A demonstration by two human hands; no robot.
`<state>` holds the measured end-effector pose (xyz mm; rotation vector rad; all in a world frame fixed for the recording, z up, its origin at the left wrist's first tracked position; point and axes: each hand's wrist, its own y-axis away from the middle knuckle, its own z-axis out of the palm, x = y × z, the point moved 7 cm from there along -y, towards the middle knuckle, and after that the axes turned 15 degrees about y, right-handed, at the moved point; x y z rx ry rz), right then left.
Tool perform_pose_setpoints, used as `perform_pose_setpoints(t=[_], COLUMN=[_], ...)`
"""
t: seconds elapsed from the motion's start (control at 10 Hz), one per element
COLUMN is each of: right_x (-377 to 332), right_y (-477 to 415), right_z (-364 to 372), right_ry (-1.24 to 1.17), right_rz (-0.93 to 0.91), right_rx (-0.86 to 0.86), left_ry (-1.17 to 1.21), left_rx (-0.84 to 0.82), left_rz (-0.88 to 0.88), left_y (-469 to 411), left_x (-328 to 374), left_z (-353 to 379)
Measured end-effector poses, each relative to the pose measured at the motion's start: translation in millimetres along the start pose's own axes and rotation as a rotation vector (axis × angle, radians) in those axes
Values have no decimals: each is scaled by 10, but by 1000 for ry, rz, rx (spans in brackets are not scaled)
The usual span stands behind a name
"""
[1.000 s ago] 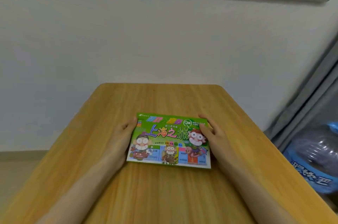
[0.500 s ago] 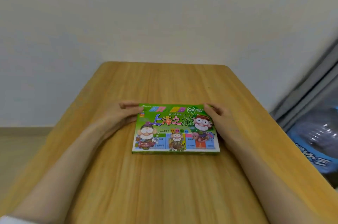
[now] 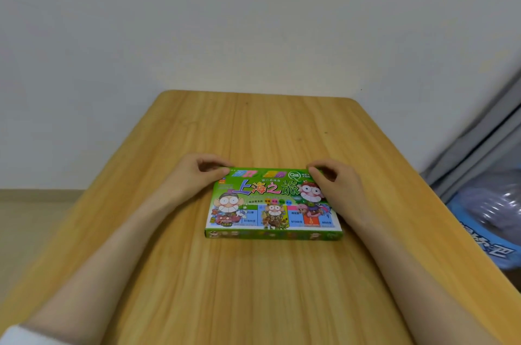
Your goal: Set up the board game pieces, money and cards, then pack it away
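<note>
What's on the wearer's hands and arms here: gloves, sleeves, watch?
The left hand and right hand are bare: no gloves, ring or watch visible. Both forearms are uncovered. A white sleeve edge shows on the left arm at the lower left corner; none in view on the right.

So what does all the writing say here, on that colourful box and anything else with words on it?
"上海之旅": big title on the game box lid.
"银行游戏盘": small line above that title.
"Q版": white circle at the lid's far right.
"$1500": on two printed squares near the lid's front edge, barely legible.
Other small print on the lid: too blurred to read.
Water bottle blue label: white characters, cut off and unreadable.
</note>
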<state>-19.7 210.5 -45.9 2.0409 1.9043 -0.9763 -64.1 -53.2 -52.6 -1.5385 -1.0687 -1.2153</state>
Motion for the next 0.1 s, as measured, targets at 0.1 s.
perform_pose_setpoints(t=[0.1], right_x=[-2], right_y=[-18], right_z=[-2], right_ry=[-27], right_rz=[12], right_rx=[7], left_ry=[-34], left_rx=[8], left_rz=[11], left_y=[-12], left_x=[-26], left_z=[-18])
